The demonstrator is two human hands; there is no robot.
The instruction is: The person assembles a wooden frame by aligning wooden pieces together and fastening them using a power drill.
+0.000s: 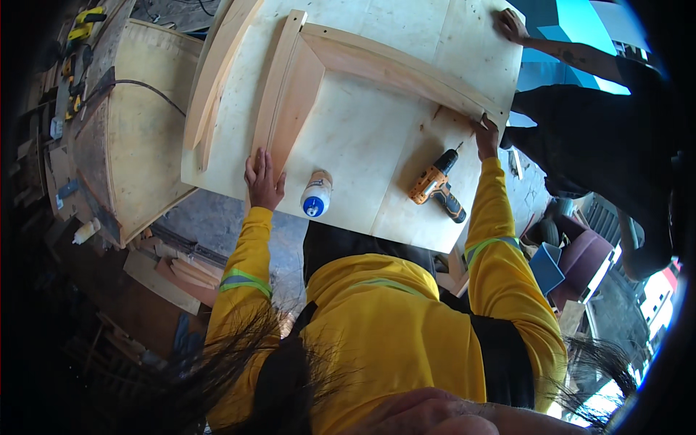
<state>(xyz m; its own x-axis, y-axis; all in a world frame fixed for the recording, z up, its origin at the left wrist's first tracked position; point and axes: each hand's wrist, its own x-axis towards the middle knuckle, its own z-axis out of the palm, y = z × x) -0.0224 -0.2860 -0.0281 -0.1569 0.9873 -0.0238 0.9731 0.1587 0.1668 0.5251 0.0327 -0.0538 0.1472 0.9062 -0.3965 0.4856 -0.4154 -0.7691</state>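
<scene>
A pale wooden frame [388,60] with angled side boards lies on a plywood tabletop [362,138]. My left hand [265,183] grips the near end of its left side piece, fingers over the wood and thumb on the inner side. At the frame's right end, my right hand [486,138] is closed round the corner, with part of the fingers hidden. Between my hands stands a glue bottle [317,194] with a blue cap, close to the near edge. An orange and black cordless drill [437,185] lies on its side near my right hand, its bit pointing toward the frame.
Loose curved wooden pieces [221,72] lie at the tabletop's left. Across on the right stands another person in dark clothes [602,138], one hand [512,27] on the far corner. A second wooden bench [148,130] with a black cable is at left, near yellow power tools [85,23].
</scene>
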